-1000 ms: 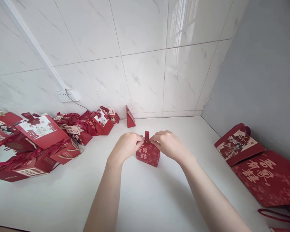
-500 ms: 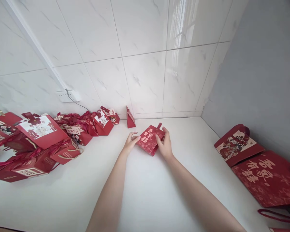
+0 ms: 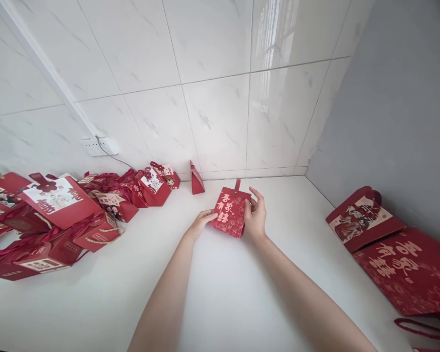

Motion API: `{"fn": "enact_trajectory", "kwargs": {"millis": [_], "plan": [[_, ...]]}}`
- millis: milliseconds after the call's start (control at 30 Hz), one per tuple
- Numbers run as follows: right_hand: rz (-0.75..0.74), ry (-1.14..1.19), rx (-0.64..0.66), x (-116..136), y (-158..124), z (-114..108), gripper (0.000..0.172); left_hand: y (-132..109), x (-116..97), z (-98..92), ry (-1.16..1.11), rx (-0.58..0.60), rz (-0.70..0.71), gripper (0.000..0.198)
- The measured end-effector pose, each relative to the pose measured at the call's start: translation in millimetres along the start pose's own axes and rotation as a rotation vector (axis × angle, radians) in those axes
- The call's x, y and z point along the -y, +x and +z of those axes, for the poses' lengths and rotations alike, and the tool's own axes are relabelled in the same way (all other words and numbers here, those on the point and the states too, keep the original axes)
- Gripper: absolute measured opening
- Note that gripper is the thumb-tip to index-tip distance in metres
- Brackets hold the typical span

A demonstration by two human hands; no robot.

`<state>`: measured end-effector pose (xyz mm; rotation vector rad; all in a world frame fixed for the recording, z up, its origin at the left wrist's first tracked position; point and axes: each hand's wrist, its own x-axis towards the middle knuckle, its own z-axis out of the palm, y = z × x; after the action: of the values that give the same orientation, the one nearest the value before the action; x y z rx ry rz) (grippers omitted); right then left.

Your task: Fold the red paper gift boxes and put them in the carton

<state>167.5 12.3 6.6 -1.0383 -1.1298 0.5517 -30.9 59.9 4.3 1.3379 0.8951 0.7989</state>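
Observation:
Between my hands is a small red gift box with pale pink lettering and a short ribbon loop at its top. Its printed face is turned up toward me. My left hand grips the lower left edge, thumb on the front and fingers behind. On the other side, my right hand holds the right edge with the thumb near the front corner; the index finger sticks up past it. Fingers behind the box are partly hidden. Just beyond, a narrow red triangular box stands near the wall.
Many red gift boxes with ribbons and rope handles are piled at the left. Two larger red gift bags or boxes stand at the right by a grey panel. A socket with a cable is on the tiled wall behind the white table.
The red gift box has been turned more upright and squarer to me, its ribbon loop now pointing up. My left hand has moved slightly down, and my right hand a little right.

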Motion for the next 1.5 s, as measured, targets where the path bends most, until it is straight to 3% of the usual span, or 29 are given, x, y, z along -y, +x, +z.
{"fn": "enact_trajectory", "kwargs": {"millis": [67,200,300,400,633,1000,1300,1500], "plan": [[-0.023,0.002,-0.009,3,-1,0,0.051,-1,1,1.4,-0.012,0.004,0.011,0.035],[0.131,0.032,0.096,-20,1,0,0.063,1,2,2.0,-0.010,-0.219,0.242,0.035],[0.299,0.069,0.324,-38,3,-1,0.049,0,1,-1.6,-0.006,-0.287,0.275,0.034],[0.296,0.116,0.429,-43,5,-2,0.041,-3,-1,-7.4,-0.001,-0.237,0.206,0.037],[0.307,0.267,0.489,-40,12,-11,0.040,-3,6,-18.9,0.024,-0.183,0.124,0.033],[0.320,0.350,0.524,-43,12,-14,0.034,-3,6,-24.4,0.000,-0.131,0.130,0.029],[0.284,0.094,0.353,-56,10,-11,0.036,2,9,-15.1,0.081,-0.261,0.132,0.040],[0.222,-0.047,0.430,-54,8,-11,0.045,2,9,-13.0,0.167,-0.218,0.198,0.039]]}}
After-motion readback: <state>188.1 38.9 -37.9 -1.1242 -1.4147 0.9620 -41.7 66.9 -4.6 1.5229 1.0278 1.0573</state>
